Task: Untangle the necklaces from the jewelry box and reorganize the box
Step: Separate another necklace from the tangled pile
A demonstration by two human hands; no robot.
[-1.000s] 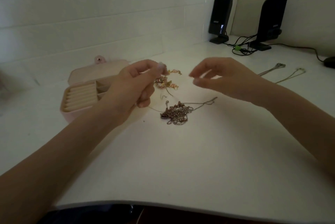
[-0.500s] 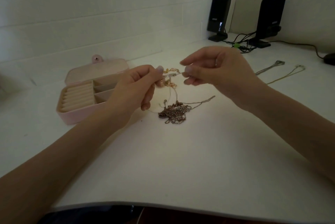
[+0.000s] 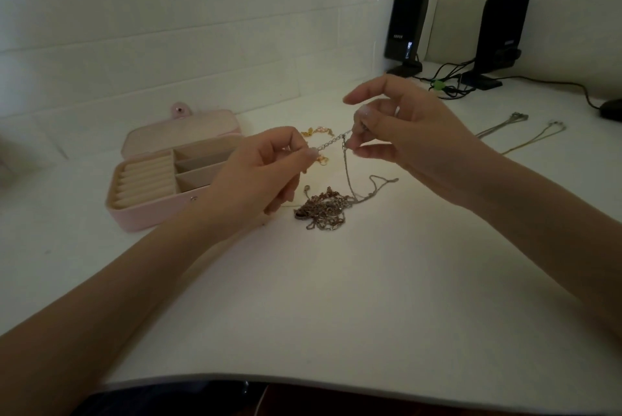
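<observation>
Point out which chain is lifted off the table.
The thin silver chain, pinched between left hand and right hand; the tangled pile lies flat.

the left black plastic desk speaker (image 3: pixel 406 23) carries a small pale logo (too blurred to read); nothing else bears text.

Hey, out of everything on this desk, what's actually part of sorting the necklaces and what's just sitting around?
Part of the job:
silver chain, pinched by left hand and right hand
tangled pile
gold pieces
jewelry box, open
two laid-out necklaces

Just lying about:
two speakers
cables
mouse
</observation>
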